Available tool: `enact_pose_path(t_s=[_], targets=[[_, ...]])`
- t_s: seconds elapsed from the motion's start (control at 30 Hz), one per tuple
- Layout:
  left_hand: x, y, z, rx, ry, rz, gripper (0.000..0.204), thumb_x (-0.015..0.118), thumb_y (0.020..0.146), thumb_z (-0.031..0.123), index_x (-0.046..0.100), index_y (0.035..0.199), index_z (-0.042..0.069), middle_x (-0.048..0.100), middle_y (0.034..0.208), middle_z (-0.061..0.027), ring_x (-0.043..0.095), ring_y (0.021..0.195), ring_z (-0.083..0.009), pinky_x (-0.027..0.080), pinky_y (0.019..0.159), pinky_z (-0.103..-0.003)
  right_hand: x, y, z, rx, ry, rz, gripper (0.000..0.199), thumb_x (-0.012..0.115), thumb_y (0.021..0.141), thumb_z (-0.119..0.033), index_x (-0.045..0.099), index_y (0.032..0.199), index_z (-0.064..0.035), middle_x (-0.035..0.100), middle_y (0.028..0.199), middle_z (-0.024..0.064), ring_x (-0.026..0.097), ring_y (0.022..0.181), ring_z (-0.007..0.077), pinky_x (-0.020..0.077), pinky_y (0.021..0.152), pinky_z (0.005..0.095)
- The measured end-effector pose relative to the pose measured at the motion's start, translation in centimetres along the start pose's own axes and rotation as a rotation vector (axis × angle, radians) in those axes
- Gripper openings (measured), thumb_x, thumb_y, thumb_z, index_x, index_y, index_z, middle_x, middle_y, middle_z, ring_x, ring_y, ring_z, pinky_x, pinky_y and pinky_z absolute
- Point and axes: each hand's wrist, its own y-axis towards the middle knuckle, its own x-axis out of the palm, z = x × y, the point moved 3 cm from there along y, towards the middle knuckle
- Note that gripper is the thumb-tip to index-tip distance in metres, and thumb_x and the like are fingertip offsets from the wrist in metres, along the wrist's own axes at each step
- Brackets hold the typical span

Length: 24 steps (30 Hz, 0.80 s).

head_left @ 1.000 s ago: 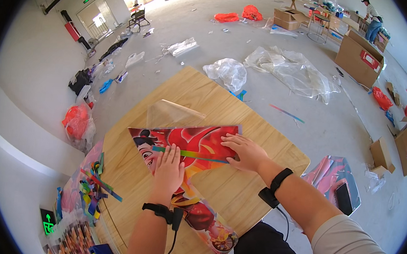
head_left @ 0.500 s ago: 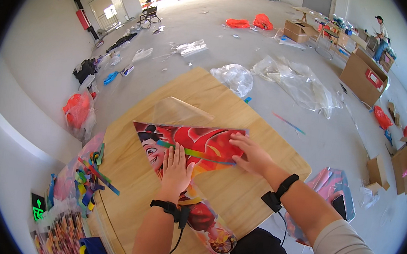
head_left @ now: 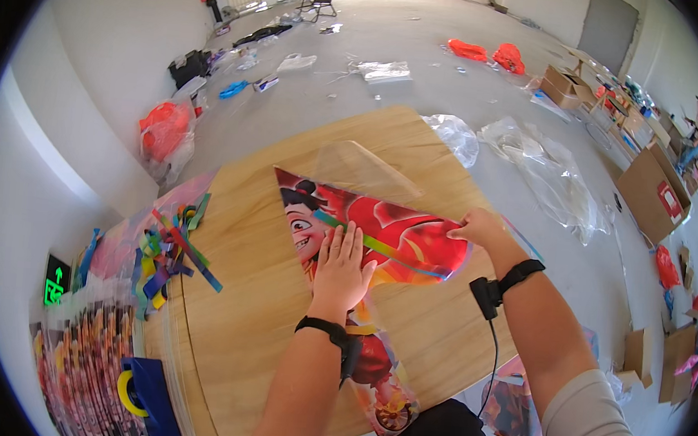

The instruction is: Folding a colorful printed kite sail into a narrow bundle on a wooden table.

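1. Beneath the left hand (head_left: 339, 265) and reaching across to the right hand (head_left: 483, 230), a red printed sheet (head_left: 410, 227) is lying on the wooden worktop (head_left: 253, 292), its narrower part running toward the person.
2. The hands are staying well apart: the left is pressing palm-down with fingers extended, while the right appears to be pinching the sheet's upper right corner.
3. That grip is replacing the flatter, spread right hand of a moment ago, and the sheet's right end is now curving upward.
4. This is seemingly leaving the left hand as the main hold-down, with the right handling the free end.
5. A rainbow strip (head_left: 383, 249) is crossing the sheet, passing by the left fingertips.
6. Beyond the left hand, clear film (head_left: 361, 166) is resting; farther to its left, loose ribbons (head_left: 161, 261) are bunching.
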Motion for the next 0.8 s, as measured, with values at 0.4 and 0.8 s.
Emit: enact_pose_path(t_s=[0.4,0.8], targets=[[0.5,-0.2,-0.1,-0.027,0.034,0.064,0.076,0.046,0.105,0.052,0.036,0.164,0.006,0.031,0.173,-0.0087,0.028,0.160,-0.0293,0.017,0.132,-0.048,2.5,-8.6,-3.3,-0.289,0.888,0.331,0.018,0.079,0.089,-0.002,0.066,0.101,-0.0008,0.076,0.108,0.0143,0.070,0.095,0.0155,0.0576,0.076,0.0298],[-0.7,0.1,-0.1,0.009,0.024,-0.006,0.065,0.059,0.096,0.034,0.053,0.151,0.001,0.051,0.158,-0.0190,0.034,0.155,-0.0363,0.018,0.131,-0.053,9.2,-18.7,-8.6,-0.730,0.367,0.265,0.050,0.080,0.072,0.004,0.065,0.118,-0.0078,0.068,0.140,0.0124,0.063,0.131,0.0313,0.0489,0.115,0.0457]])
